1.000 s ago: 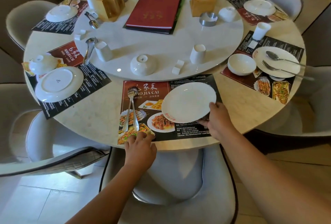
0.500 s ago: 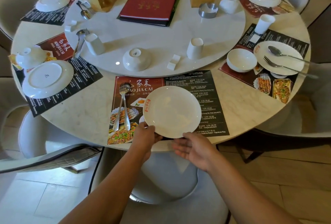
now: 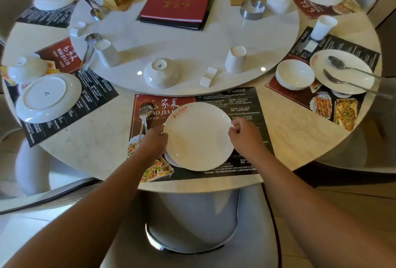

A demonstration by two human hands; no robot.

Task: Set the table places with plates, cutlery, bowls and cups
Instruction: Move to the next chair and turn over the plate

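Round pale marble desk [image 3: 92, 145] fills the view, with printed paper mats laid around its edge. On the nearest dark menu-printed placemat [image 3: 235, 100] is the round white china plate with a small red mark on its rim [image 3: 199, 137], roughly at the mat's middle. The left hand [image 3: 155, 141] pinches its left rim and the right hand [image 3: 244, 133] pinches its right rim, the fingers of both curled narrowly round the edge. I cannot tell whether the plate is fully down or just above the paper.

Just beside the left hand lie a steel fork and spoon [image 3: 144, 117], side by side on the same mat. If the plate slides left while being squared up, that hand would likely knock them askew. Dragging the plate instead of lifting it could pull or crease the thin mat, and its near edge sits close to the desk's rim.

Beyond the mat, on the white marble turntable [image 3: 192, 38], an upturned white bowl [image 3: 161, 72] and an upturned white cup [image 3: 235, 59] wait for this place. A reach over the plate for them could bump the two small white blocks [image 3: 208, 77] between them.
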